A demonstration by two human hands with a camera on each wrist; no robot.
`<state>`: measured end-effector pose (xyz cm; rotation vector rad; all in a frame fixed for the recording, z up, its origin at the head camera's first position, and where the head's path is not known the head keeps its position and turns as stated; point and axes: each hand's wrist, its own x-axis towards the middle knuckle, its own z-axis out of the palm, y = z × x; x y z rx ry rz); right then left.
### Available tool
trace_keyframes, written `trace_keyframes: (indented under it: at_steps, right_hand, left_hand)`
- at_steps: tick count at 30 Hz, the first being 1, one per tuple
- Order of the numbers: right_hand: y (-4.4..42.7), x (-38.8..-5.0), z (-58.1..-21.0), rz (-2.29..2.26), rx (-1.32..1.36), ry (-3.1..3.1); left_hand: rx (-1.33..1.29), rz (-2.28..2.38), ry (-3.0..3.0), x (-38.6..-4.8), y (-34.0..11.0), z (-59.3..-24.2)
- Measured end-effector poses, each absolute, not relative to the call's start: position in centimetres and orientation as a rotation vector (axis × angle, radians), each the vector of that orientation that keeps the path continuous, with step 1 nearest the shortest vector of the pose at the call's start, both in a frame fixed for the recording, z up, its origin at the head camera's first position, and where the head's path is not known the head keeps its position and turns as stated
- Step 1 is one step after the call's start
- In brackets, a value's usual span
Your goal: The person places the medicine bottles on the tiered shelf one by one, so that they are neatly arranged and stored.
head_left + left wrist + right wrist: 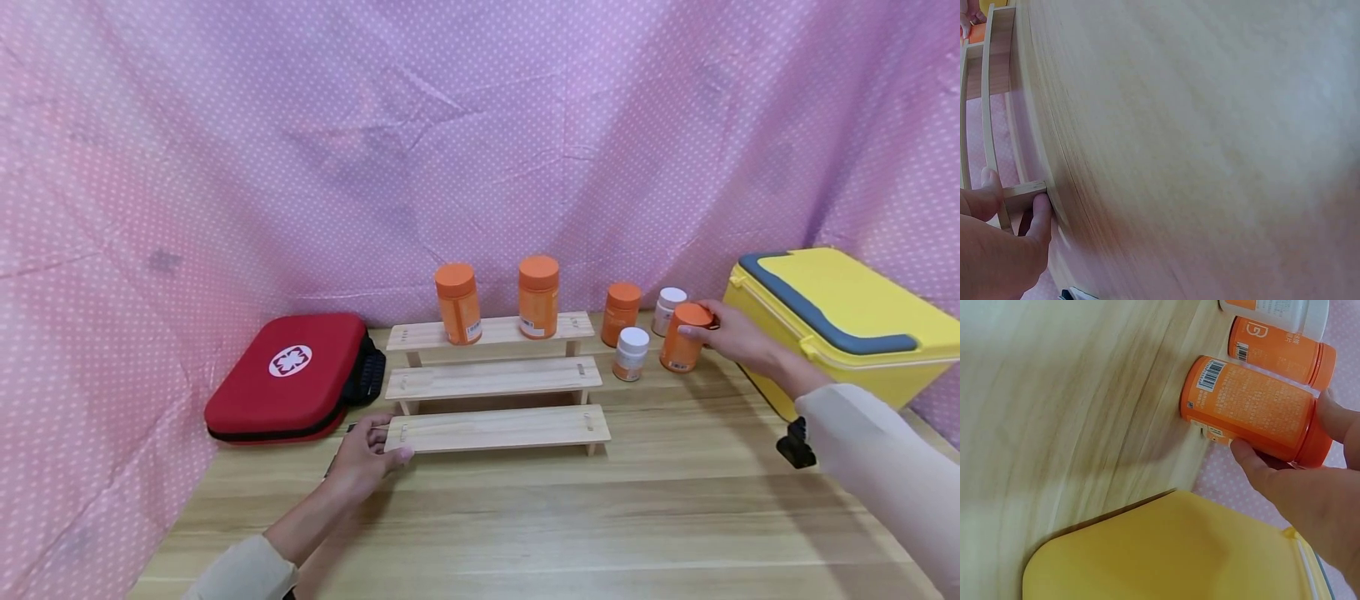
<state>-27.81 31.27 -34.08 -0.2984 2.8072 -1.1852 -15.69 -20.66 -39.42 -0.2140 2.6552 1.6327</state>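
At the left end of the lowest tier of a three-tier wooden rack (498,430), my left hand (360,462) grips the board, its thumb on the front edge. The left wrist view shows the fingers around the rack's end support (1025,189). My right hand (731,333) holds an orange pill bottle (681,348) by its upper part, thumb at the lid. That bottle is upright at the table's right side; its barcode label shows in the right wrist view. Two more orange bottles, one left (459,304) and one right (538,298), stand on the top tier.
Beside the held bottle stand another orange bottle (621,314) and two white-capped bottles, one in front (631,354) and one behind (668,312). A yellow box (840,317) with a grey handle is at the right. A red first-aid case (292,379) lies left of the rack.
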Motion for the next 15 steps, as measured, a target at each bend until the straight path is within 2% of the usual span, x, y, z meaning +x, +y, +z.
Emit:
trace_keyframes:
  at_steps: [15]
  right_hand:
    - [31.75,-26.84,-34.06,-1.233,-0.320,2.839]
  left_hand:
    - [-0.201,1.638,2.655,-15.65,-20.60,-39.23]
